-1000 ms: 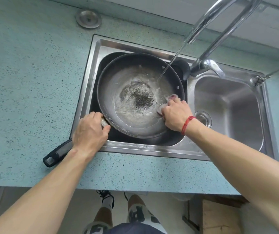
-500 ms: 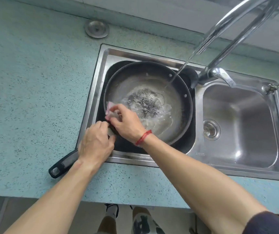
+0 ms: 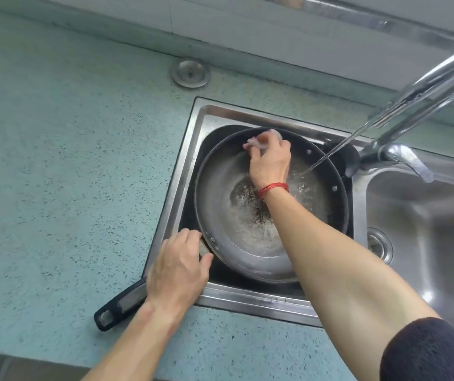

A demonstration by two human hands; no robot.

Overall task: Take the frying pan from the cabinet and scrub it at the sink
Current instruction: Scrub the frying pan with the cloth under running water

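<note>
Gripping from above, my left hand (image 3: 177,268) has its fingers curled round the root of the handle (image 3: 121,305), right where it joins the frying pan (image 3: 220,210), with the thumb lying against the pan's near rim. My right hand (image 3: 269,163) reaches across the pan and pinches a pale pinkish scrubber (image 3: 256,143) in curled fingers, pressing it against the inner wall at the far rim. I see the pan sitting in the left basin (image 3: 190,149) of a steel double sink and nearly filling it, while its black handle sticks out over the sink's near edge and above the countertop (image 3: 69,174). Shallow water and foam lie in the pan's bottom, with a patch of dark specks (image 3: 247,196) around the middle, partly hidden under my wrist. A thin stream of water (image 3: 338,149) runs from the curved tap (image 3: 423,86) into the right side of the pan. A red string bracelet (image 3: 273,188) circles my right wrist, and a dark sleeve (image 3: 434,350) covers the upper arm at the lower right corner. The tap's lever (image 3: 409,160) stands at the back between the two basins, and the right basin (image 3: 426,243) has a round drain (image 3: 379,244) near its left wall. Farther back on the speckled blue-green countertop, a round metal cap (image 3: 190,72) sits close to the wall
</note>
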